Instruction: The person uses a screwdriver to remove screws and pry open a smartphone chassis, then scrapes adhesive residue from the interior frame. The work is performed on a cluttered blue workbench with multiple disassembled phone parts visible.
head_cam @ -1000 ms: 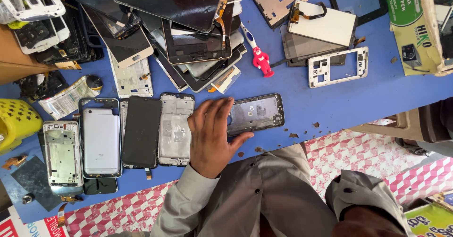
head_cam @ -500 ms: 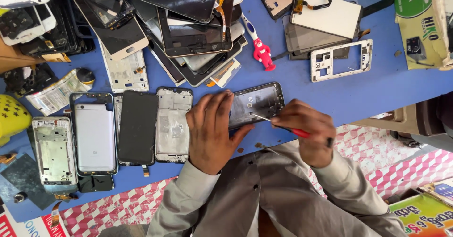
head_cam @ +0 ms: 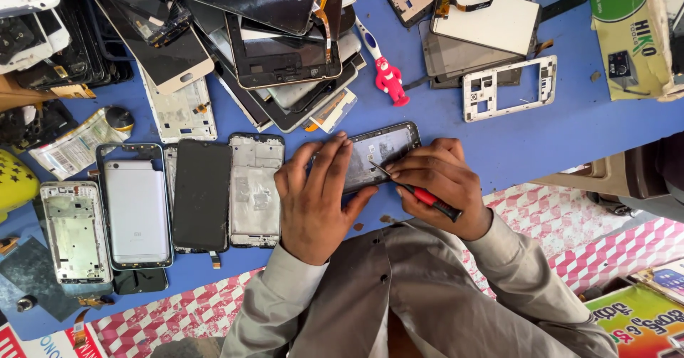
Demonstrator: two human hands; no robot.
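Red-handled screwdriver (head_cam: 426,196) gripped in right hand (head_cam: 442,187), tip on the opened phone (head_cam: 377,153). Left hand (head_cam: 313,198) presses fingers flat on that phone, mid blue bench (head_cam: 570,126). Further back, a screen pile (head_cam: 271,44).

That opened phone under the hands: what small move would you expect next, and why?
Probably a slight turn or press of the red-handled screwdriver. The right hand holds its tip against the opened phone, near the lower edge, while the left hand lies flat on the phone and steadies it on the blue table.
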